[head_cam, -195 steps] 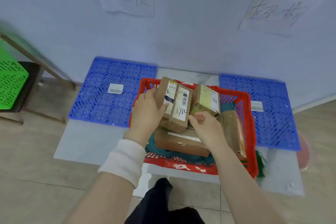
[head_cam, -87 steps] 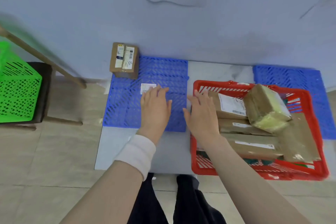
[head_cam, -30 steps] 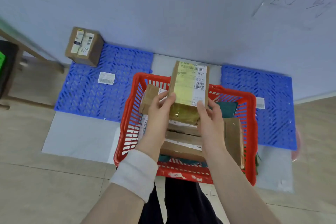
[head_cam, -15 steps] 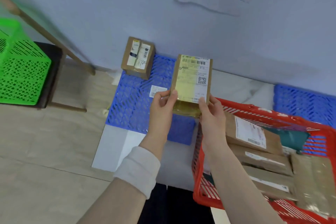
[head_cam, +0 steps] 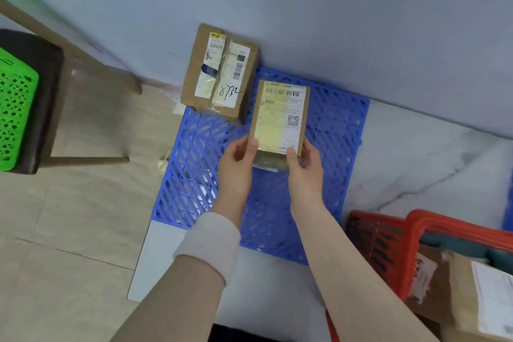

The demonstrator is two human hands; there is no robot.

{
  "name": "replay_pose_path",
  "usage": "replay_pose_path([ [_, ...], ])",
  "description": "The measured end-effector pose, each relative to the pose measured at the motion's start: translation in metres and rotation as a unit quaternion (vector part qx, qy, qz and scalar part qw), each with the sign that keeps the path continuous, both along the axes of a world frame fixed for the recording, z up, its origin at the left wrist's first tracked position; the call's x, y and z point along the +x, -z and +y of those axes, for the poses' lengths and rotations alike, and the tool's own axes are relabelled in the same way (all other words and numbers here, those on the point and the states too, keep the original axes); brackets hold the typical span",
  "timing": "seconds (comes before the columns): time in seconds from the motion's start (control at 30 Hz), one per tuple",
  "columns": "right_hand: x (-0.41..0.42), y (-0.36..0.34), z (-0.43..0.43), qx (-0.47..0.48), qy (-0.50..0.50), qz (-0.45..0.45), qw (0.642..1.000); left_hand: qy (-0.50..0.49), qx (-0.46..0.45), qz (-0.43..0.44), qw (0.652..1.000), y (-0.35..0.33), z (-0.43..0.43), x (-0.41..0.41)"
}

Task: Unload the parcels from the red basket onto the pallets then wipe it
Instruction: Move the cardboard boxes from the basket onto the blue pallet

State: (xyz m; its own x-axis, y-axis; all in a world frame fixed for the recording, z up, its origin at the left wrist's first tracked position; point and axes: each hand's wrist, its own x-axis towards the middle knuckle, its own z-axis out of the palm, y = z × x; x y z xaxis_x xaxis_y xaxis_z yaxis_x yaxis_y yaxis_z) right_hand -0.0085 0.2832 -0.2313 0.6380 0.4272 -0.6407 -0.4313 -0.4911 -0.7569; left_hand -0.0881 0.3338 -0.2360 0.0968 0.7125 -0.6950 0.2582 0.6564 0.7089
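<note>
Head view: half a second ago the yellow-labelled parcel [head_cam: 279,116] was held in the air between basket and pallet. Now it has been carried out over the blue pallet [head_cam: 194,175], label up, just right of the parcel marked 8732 [head_cam: 219,75], which sits at the pallet's far left corner against the wall. I cannot tell whether the carried parcel's underside already touches the pallet, or whether its edge touches its neighbour.

The left hand [head_cam: 238,158] pinches the parcel's near left corner with the thumb on the label face, and the right hand [head_cam: 305,166] does the same at the near right corner. Both grips are closed on the parcel, so it has not been let go.

The red basket [head_cam: 388,236] has slid to the lower right of the frame as the head turned toward the pallet. It holds several brown parcels [head_cam: 469,294] over something teal [head_cam: 458,244]. A green crate [head_cam: 14,111] rests on a dark stool [head_cam: 47,97] at the left, apart from the work.

In my judgement, the second parcel is about to be set down beside the first. With more still in the basket, unloading is at an early stage and the wipe is a long way off.
</note>
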Motion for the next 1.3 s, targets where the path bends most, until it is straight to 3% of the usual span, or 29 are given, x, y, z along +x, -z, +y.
replay_pose_path([
  [0.33,0.004,0.055,0.048,0.000,0.034,-0.017,0.999,-0.139,0.000,0.029,0.990,0.051,0.045,0.026],
  [0.67,0.020,0.056,0.079,-0.024,0.014,-0.047,0.998,-0.162,-0.013,0.058,0.985,0.055,0.066,0.053],
  [0.87,0.019,0.025,0.057,-0.065,-0.082,-0.033,0.994,-0.076,-0.009,0.027,0.997,0.030,0.052,0.039],
  [1.03,0.004,-0.051,-0.011,-0.089,-0.137,-0.121,0.979,0.026,0.021,0.053,0.998,-0.042,-0.001,0.023],
  [1.3,0.008,-0.154,-0.141,-0.176,-0.258,-0.349,0.884,0.207,0.189,0.087,0.956,-0.142,-0.109,0.015],
])
